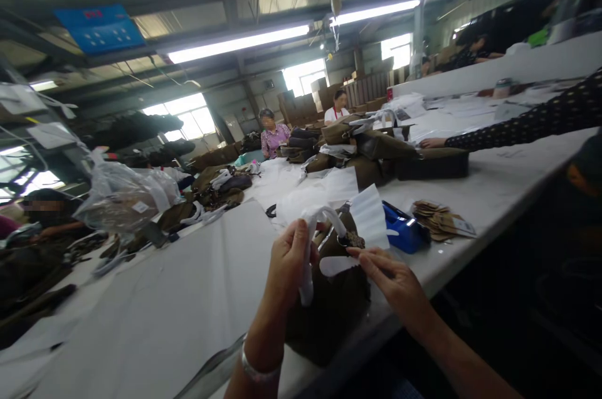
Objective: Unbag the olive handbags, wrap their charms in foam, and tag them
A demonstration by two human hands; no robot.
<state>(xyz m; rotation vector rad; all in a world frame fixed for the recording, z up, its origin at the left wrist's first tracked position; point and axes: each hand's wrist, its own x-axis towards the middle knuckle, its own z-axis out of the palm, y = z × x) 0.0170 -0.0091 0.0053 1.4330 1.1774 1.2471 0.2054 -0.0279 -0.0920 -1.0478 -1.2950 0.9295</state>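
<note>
Workshop table [202, 298], dark bag [324, 324] in hand

Strip lights [244, 42] above; white tabletop runs back to piled bags [385, 147]. Dark bag stands at the near edge, right of centre, beneath both hands. Left hand [291, 255] closed round its white-wrapped handle [306, 276]. Right hand [383, 270], apart from the left, pinches the end of a rounded white strip [336, 266] before the bag. Blue tape dispenser [404, 229] just beyond, brown tags [439, 221] beside it. Co-worker's dotted sleeve [531, 123] reaches in from the right, that hand [433, 143] by the pile.
</note>
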